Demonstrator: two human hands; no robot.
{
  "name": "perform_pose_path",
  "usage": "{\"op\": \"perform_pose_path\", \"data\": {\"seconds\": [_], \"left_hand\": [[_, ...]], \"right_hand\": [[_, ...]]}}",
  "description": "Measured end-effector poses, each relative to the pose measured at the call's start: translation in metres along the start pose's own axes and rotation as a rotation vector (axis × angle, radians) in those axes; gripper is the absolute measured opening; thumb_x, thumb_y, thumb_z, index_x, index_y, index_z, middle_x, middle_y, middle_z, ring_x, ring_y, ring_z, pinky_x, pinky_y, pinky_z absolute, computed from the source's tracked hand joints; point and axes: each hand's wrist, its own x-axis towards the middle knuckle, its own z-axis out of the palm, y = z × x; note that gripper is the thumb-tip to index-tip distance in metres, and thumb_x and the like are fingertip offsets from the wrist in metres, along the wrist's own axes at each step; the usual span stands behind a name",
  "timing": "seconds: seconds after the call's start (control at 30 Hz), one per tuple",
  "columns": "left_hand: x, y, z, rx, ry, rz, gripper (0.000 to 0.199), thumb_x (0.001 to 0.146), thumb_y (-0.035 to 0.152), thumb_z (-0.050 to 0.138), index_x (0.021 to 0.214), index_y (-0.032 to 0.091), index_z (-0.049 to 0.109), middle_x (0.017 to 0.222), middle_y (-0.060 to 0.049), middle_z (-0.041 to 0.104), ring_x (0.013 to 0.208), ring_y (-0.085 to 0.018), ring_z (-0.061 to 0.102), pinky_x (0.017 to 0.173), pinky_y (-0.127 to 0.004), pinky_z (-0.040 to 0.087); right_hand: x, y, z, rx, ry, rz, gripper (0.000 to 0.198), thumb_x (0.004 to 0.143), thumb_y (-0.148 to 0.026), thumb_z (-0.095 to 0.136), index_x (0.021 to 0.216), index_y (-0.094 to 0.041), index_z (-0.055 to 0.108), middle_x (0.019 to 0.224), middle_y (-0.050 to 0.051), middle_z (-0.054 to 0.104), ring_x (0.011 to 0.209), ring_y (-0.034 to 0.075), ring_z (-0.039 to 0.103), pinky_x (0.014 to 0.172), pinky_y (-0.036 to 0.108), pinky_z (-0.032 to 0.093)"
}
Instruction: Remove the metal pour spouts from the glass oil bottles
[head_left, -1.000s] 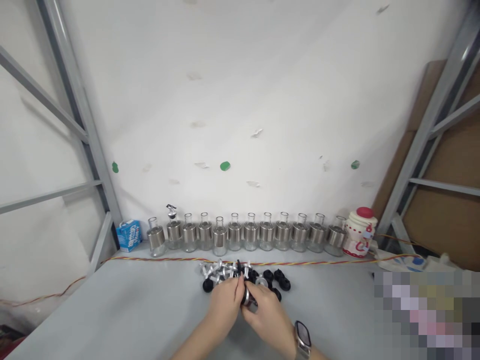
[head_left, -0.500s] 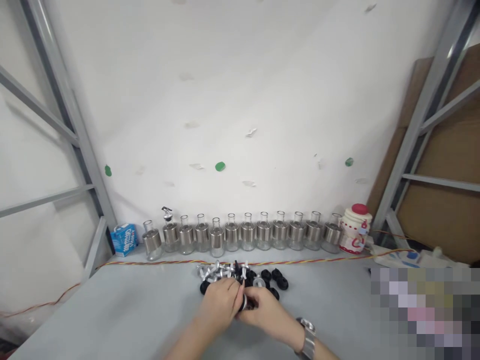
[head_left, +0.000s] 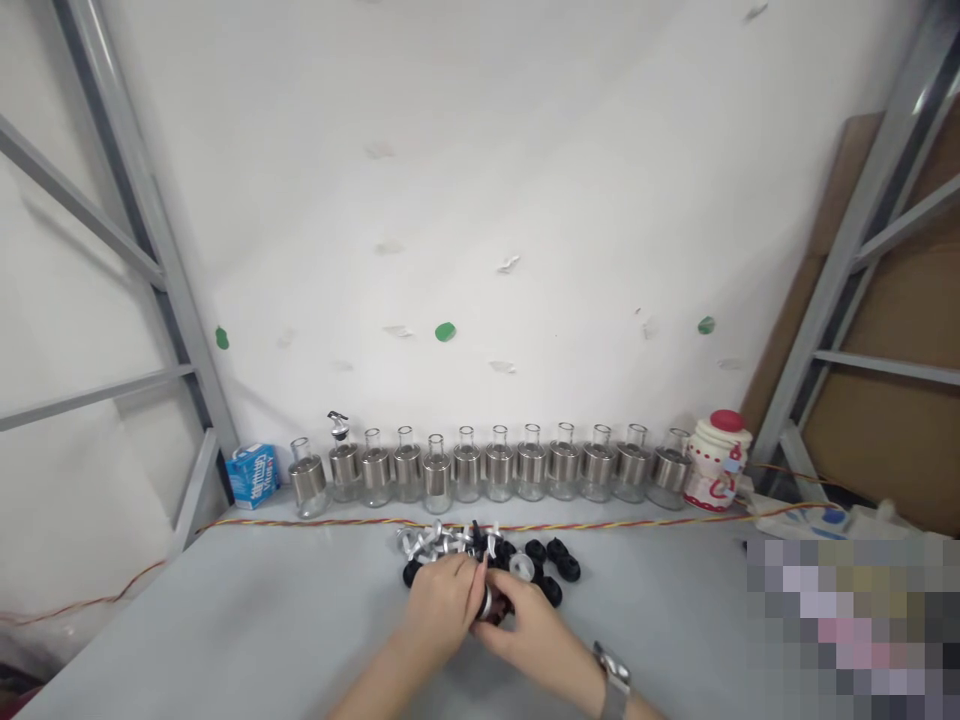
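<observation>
My left hand [head_left: 444, 603] and my right hand [head_left: 536, 632] meet over the front of the table, fingers closed around a small black-and-silver pourer part [head_left: 486, 604]. Mostly its round silver rim shows; fingers cover the rest. Just behind my hands lies a pile of silver pourer pieces [head_left: 429, 540] and round black stopper pieces [head_left: 568, 568]. A white ring-shaped piece [head_left: 521, 567] lies beyond my right fingers. Along the wall stand several glass bottles with steel sleeves [head_left: 532, 465]. One of them carries a fitted pourer spout [head_left: 339, 426]; the others have open necks.
A twisted red-and-yellow cord [head_left: 300, 521] runs across the table in front of the bottles. A blue carton [head_left: 253, 476] stands at the left end, a white-and-red jar [head_left: 718, 462] at the right. Power strips [head_left: 810, 518] lie farther right, beside a pixelated area.
The whole view has shifted slightly. My hands stay together on the pourer part, with the right fingers turned a little around it.
</observation>
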Motion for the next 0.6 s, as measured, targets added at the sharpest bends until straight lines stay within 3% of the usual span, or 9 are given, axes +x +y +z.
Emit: {"op": "perform_pose_path", "data": {"seconds": [0.13,0.23,0.3,0.37,0.5,0.6], "left_hand": [[-0.002,-0.001,-0.005,0.074,0.056,0.203,0.029,0.085,0.018,0.031,0.069,0.018,0.055,0.063,-0.004,0.059,0.06,-0.016,0.056,0.055,-0.027,0.041],[-0.003,0.001,-0.006,0.077,0.06,0.229,0.026,0.084,0.018,0.033,0.068,0.018,0.055,0.062,-0.002,0.059,0.059,-0.016,0.055,0.053,-0.027,0.04],[-0.003,0.003,-0.005,0.06,0.049,0.196,0.029,0.085,0.018,0.032,0.068,0.018,0.055,0.062,-0.002,0.059,0.06,-0.016,0.056,0.054,-0.027,0.04],[-0.002,0.005,-0.002,0.028,0.026,0.07,0.034,0.086,0.021,0.029,0.066,0.018,0.056,0.062,-0.003,0.061,0.059,-0.016,0.058,0.054,-0.026,0.04],[0.0,0.01,0.006,-0.055,-0.02,-0.258,0.048,0.089,0.026,0.02,0.062,0.018,0.059,0.057,-0.003,0.064,0.053,-0.015,0.06,0.049,-0.024,0.037],[0.001,0.007,0.009,-0.165,-0.094,-0.345,0.055,0.09,0.03,0.016,0.059,0.018,0.059,0.054,-0.001,0.065,0.048,-0.014,0.059,0.045,-0.022,0.035]], "right_hand": [[0.006,0.007,-0.006,0.328,-0.248,0.133,0.016,0.057,-0.012,0.058,0.072,-0.014,0.063,0.061,-0.003,0.058,0.055,0.01,0.047,0.052,0.019,0.037],[0.006,0.007,-0.009,0.399,-0.332,0.134,0.01,0.057,-0.012,0.058,0.066,-0.013,0.063,0.056,-0.004,0.055,0.051,0.008,0.045,0.051,0.019,0.035],[0.004,0.004,-0.009,0.321,-0.278,0.101,0.009,0.059,-0.012,0.058,0.066,-0.013,0.063,0.056,-0.004,0.055,0.051,0.008,0.045,0.05,0.019,0.034],[0.002,0.001,-0.006,0.189,-0.168,0.058,0.011,0.061,-0.012,0.056,0.07,-0.014,0.063,0.061,-0.002,0.058,0.055,0.01,0.047,0.051,0.019,0.034],[-0.002,0.001,0.002,-0.232,0.07,-0.07,0.022,0.065,-0.01,0.05,0.084,-0.016,0.061,0.081,0.005,0.063,0.077,0.019,0.054,0.071,0.028,0.039],[-0.004,0.005,0.006,-0.471,0.147,-0.088,0.023,0.066,-0.011,0.052,0.086,-0.016,0.061,0.084,0.009,0.063,0.084,0.024,0.054,0.079,0.035,0.037]]}}
